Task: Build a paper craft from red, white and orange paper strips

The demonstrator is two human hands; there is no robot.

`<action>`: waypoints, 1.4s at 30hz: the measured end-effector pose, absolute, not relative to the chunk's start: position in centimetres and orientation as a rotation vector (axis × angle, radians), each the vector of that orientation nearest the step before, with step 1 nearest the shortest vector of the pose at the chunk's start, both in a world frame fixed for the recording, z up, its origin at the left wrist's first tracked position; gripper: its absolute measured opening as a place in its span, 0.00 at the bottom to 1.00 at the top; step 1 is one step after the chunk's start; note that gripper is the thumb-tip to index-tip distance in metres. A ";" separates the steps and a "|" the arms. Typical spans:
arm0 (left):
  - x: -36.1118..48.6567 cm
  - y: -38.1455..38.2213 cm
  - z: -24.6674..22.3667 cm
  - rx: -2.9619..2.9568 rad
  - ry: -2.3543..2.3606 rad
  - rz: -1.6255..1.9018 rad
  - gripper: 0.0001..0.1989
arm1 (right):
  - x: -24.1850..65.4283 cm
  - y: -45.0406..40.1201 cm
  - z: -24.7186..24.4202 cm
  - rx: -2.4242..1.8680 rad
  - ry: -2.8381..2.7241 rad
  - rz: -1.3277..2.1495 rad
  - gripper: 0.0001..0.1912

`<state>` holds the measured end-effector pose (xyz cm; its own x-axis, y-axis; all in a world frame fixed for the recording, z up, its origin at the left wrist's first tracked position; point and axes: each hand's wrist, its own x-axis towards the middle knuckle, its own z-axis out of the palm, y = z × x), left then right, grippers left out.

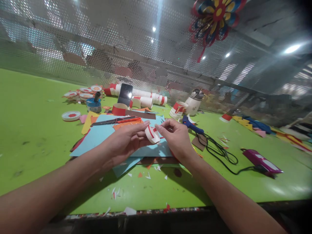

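Observation:
Between my two hands is a small white paper cup piece with red strips, the cup piece point(152, 135). My left hand point(129, 138) holds its left side, fingers curled beneath it. With thumb and fingers pinched, my right hand point(176, 135) grips a red strip at the piece's right edge. Below both hands lie light blue paper sheets point(95, 139). Scissors point(114, 121) with orange handles rest on the sheets, beside orange paper point(125, 125). A red paper ring point(119, 109) stands just behind them.
A blue glue gun point(192, 125) lies right, its black cord running to a purple power strip point(262, 161). Behind are a phone point(125, 94), stacked paper cups point(143, 102), a white jug point(194, 102) and a blue jar point(94, 105). Paper scraps litter the green table point(36, 136).

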<state>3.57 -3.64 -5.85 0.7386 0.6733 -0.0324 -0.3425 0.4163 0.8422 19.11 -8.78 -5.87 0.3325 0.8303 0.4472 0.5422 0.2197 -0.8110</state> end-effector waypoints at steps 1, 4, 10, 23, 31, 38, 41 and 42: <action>3.6 -3.6 -5.9 0.946 0.394 0.661 0.10 | 19.2 -8.8 -5.9 -1.452 -1.341 0.313 0.12; 3.5 -3.5 -6.0 0.974 0.388 0.664 0.09 | 19.3 -8.7 -6.1 -1.447 -1.362 0.270 0.11; 3.6 -3.5 -5.9 1.007 0.367 0.653 0.10 | 19.2 -8.8 -6.3 -1.436 -1.402 0.185 0.10; 3.5 -3.5 -5.9 0.970 0.386 0.666 0.08 | 19.2 -8.8 -6.4 -1.414 -1.455 0.079 0.10; 3.5 -3.4 -6.0 0.993 0.378 0.668 0.09 | 19.1 -8.9 -6.4 -1.419 -1.456 0.080 0.11; 3.4 -3.7 -5.6 1.047 0.368 0.666 0.11 | 19.3 -9.1 -5.8 -1.429 -1.394 0.166 0.14; 3.3 -3.7 -5.7 1.077 0.347 0.665 0.13 | 19.3 -9.4 -5.3 -1.420 -1.384 0.284 0.11; 3.2 -3.6 -5.8 1.084 0.349 0.666 0.13 | 19.3 -9.5 -5.1 -1.418 -1.399 0.331 0.09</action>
